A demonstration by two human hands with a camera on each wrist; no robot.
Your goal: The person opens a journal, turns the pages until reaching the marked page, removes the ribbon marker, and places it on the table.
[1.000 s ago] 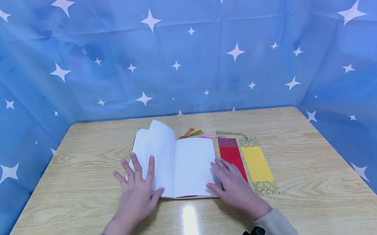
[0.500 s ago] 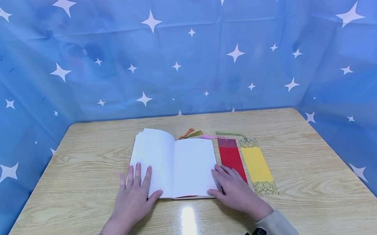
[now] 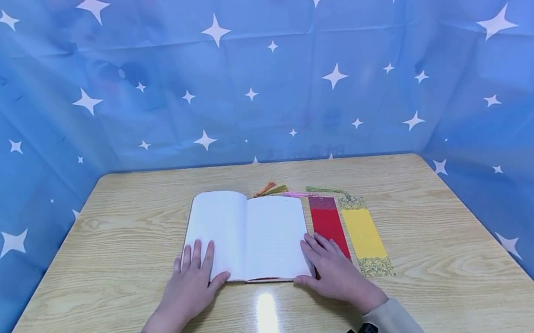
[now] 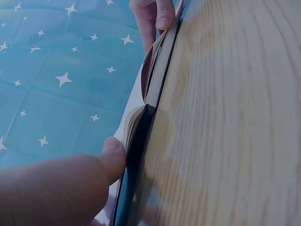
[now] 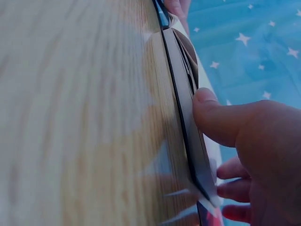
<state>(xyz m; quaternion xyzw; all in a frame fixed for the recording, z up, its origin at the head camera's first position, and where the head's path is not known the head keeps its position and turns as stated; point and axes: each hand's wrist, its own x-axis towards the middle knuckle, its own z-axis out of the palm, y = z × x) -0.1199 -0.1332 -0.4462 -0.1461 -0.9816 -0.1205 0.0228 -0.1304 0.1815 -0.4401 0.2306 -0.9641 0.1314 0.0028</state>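
Note:
An open notebook [image 3: 275, 232] with white pages lies on the table. My left hand [image 3: 188, 284] rests flat on the lower left page, fingers straight and the thumb [image 4: 113, 157] at the front edge. At the lower right edge lies my right hand [image 3: 335, 272], relaxed fingers over the page's side and thumb [image 5: 211, 110] against the front edge. A red bookmark [image 3: 328, 225] is partly covered by the right hand; a yellow bookmark [image 3: 364, 232] lies to its right. Orange and olive tassels [image 3: 270, 189] stick out behind the notebook. Something dark red [image 4: 147, 70] shows between the pages.
A pink tassel [image 3: 300, 193] and a green tassel [image 3: 325, 189] lie at the tops of the bookmarks. The wooden table [image 3: 107, 252] ends at a blue star-patterned cloth [image 3: 255, 68] behind and on both sides.
The raised left-hand pages have come down and now lie flatter. My left hand has slid down toward the notebook's front edge, its fingers closer together. The right hand has barely moved.

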